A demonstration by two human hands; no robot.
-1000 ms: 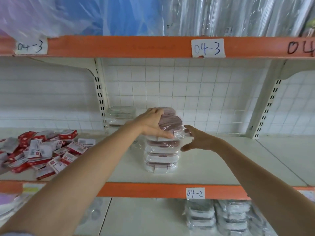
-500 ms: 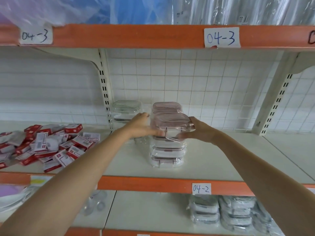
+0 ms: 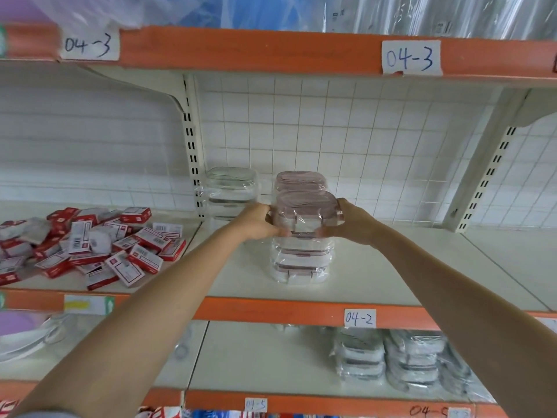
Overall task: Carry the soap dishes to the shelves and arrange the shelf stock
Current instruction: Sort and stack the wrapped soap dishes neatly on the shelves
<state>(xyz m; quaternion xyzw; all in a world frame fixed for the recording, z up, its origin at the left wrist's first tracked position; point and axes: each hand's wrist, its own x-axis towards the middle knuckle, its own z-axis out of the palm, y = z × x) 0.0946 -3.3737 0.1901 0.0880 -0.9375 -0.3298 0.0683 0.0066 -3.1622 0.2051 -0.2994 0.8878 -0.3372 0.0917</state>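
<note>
Soap dish [image 3: 306, 206] (plastic-wrapped) held by both hands atop stack [image 3: 301, 260] on cream shelf [image 3: 376, 276].

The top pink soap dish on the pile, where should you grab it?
Take the top pink soap dish by its two short ends, one hand from each side, as the left hand and right hand do. Its lid is wide and its wrap looks slippery, so a side grip probably holds steadier.

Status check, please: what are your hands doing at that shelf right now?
Left hand and right hand grip top pink soap dish on front stack. Second stack behind. Nothing blocking.
</note>
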